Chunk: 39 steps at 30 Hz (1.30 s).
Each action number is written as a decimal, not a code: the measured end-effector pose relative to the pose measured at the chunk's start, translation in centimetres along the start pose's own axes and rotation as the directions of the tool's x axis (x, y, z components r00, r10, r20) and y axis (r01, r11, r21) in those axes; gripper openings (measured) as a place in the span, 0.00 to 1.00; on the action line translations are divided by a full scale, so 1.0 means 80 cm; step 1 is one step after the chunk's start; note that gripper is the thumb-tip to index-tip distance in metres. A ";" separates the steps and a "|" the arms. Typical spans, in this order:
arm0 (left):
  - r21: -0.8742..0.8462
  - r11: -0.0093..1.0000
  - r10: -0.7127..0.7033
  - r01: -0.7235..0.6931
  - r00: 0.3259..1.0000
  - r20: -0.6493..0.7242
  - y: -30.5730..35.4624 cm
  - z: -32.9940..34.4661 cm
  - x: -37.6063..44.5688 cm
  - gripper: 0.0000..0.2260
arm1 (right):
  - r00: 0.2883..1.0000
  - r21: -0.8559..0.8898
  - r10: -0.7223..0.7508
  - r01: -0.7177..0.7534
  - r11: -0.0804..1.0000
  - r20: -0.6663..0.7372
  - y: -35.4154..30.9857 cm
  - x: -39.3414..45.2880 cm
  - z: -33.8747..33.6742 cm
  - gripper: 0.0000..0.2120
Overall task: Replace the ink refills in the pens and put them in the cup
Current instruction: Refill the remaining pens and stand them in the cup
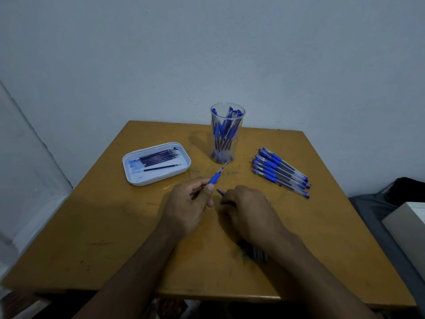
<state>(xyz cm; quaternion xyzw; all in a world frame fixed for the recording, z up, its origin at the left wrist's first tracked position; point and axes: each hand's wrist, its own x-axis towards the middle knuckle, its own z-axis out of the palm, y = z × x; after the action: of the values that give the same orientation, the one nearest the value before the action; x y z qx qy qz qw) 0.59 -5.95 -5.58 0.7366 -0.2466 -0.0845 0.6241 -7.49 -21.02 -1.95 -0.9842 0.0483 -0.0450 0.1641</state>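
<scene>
One blue-gripped pen (217,177), tip outward.

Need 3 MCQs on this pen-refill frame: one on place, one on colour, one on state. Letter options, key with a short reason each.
1. Where does the white tray of refills lie relative to the clear cup?
A. To its left
B. To its right
C. Behind it

2. What colour are the grips of the pens lying on the table?
A. Red
B. Blue
C. Green

3. What is the left hand doing?
A. Lying flat on the table
B. Reaching into the cup
C. Pinching a blue-gripped pen part

Key: 1 A, the tray sits left of the cup. 2 B, every grip is blue. 3 C, the fingers pinch the part, tip pointing toward the cup.
</scene>
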 end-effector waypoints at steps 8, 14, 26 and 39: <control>0.102 0.994 0.042 -0.048 0.997 0.067 0.010 0.006 -0.006 0.10 | 0.931 0.874 0.347 -0.072 0.480 -0.114 0.026 -0.001 -0.034 0.05; 0.124 0.990 0.062 -0.073 0.994 0.089 0.004 0.005 -0.007 0.09 | 0.959 0.875 0.275 -0.077 0.478 -0.066 0.028 -0.002 -0.031 0.05; 0.144 0.983 0.097 -0.111 0.990 0.105 0.006 0.003 -0.008 0.11 | 0.946 0.682 0.292 -0.122 0.721 -0.140 0.024 -0.005 -0.032 0.24; 0.142 0.983 0.101 -0.118 0.987 0.122 0.000 0.003 -0.008 0.10 | 0.958 0.679 0.241 -0.074 0.731 -0.155 0.029 -0.004 -0.034 0.19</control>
<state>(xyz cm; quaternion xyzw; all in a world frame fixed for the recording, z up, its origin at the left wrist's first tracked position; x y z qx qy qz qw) -0.04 -5.90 -5.75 0.7604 -0.3278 -0.0736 0.5558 -8.26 -24.03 -0.18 -0.8403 0.1317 -0.1601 0.5009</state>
